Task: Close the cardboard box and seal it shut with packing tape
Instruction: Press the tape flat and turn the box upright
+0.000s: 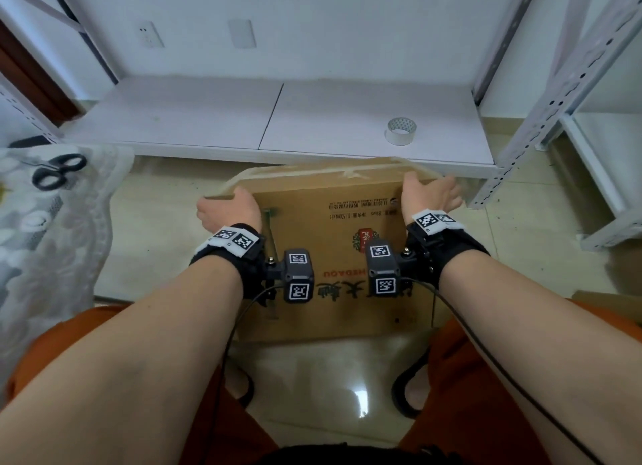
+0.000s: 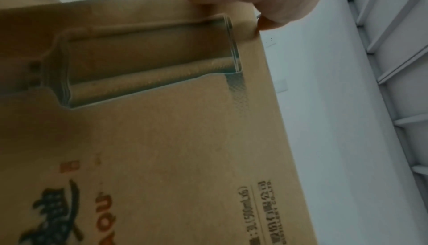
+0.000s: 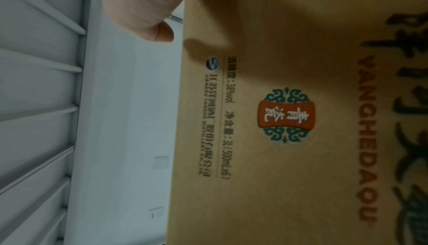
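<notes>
Two hands clasp the cardboard box (image 1: 333, 256) at its upper corners. It stands on the tiled floor (image 1: 163, 228) between the person's knees, its printed face toward the camera. The left hand (image 1: 229, 211) wraps the top left corner, fingers curled over the far edge. The right hand (image 1: 430, 195) grips the top right corner the same way, thumb against the printed face. Along the top of the box runs a strip of clear tape (image 1: 351, 173) between the two hands. Beyond the box, the roll of packing tape (image 1: 401, 131) sits on the low white shelf (image 1: 208, 117), apart from both hands. Black-handled scissors (image 1: 57, 171) lie on the patterned cloth (image 1: 52, 242), well to the left.
</notes>
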Tool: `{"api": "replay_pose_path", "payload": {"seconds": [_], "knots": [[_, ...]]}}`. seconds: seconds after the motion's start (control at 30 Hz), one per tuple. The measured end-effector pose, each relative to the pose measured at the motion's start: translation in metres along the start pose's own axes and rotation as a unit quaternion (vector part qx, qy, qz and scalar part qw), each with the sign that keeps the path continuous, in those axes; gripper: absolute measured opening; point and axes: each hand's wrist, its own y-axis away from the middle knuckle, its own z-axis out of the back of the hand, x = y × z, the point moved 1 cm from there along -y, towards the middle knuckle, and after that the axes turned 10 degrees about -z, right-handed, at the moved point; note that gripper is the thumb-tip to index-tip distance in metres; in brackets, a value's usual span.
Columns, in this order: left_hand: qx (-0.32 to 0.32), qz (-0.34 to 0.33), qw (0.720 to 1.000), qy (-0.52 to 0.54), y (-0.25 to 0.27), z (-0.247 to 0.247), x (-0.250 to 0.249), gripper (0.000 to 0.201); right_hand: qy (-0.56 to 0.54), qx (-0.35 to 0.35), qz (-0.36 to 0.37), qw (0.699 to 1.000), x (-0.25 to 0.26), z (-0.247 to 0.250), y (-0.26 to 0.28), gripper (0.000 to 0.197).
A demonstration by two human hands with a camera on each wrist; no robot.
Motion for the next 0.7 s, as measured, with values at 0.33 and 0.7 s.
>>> {"api": "replay_pose_path", "payload": {"seconds": [0.33, 0.7], "knots": [[0.155, -0.104, 0.970, -0.157, -0.010, -0.015, 0.010, 0.092, 0.107, 0.031, 0.054, 0.992, -0.020, -0.011, -0.005, 0.087], [0.270, -0.032, 0.922, -0.277, 0.016, -0.026, 0.064, 0.088, 0.179, 0.113, -0.087, 0.973, -0.065, -0.017, -0.017, 0.080]]}}
